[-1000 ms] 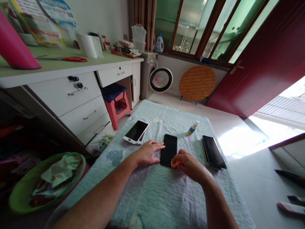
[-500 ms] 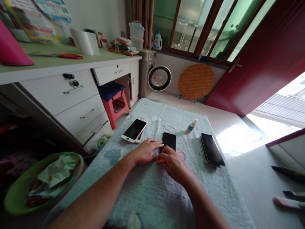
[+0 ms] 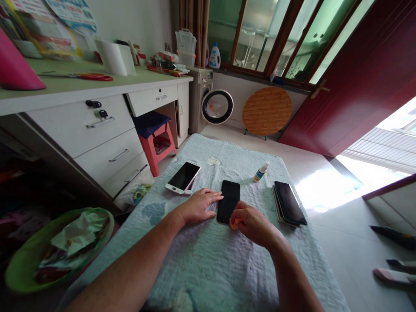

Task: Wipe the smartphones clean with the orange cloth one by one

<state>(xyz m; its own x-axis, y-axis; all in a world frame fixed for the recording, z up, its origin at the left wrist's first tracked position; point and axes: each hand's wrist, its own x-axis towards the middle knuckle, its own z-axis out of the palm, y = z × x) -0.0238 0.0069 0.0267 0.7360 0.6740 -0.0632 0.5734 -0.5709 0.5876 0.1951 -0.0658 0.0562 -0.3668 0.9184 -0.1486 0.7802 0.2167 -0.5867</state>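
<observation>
A black phone (image 3: 229, 200) lies face up in the middle of a pale green quilted cloth (image 3: 211, 260). My left hand (image 3: 198, 206) lies flat on the cloth with its fingertips against the phone's left edge, fingers stretched out. My right hand (image 3: 251, 224) is closed in a pinch on a small orange cloth (image 3: 233, 224) at the phone's near right corner.
A white phone (image 3: 183, 177) lies on another at the cloth's left, a stack of dark phones (image 3: 288, 203) at its right, a small spray bottle (image 3: 261, 172) behind. White desk drawers (image 3: 97, 138) and a green basin (image 3: 52, 247) stand at left.
My right hand slid from the phone's near left part, where it covered the lower screen, to its near right corner. My left hand stayed put.
</observation>
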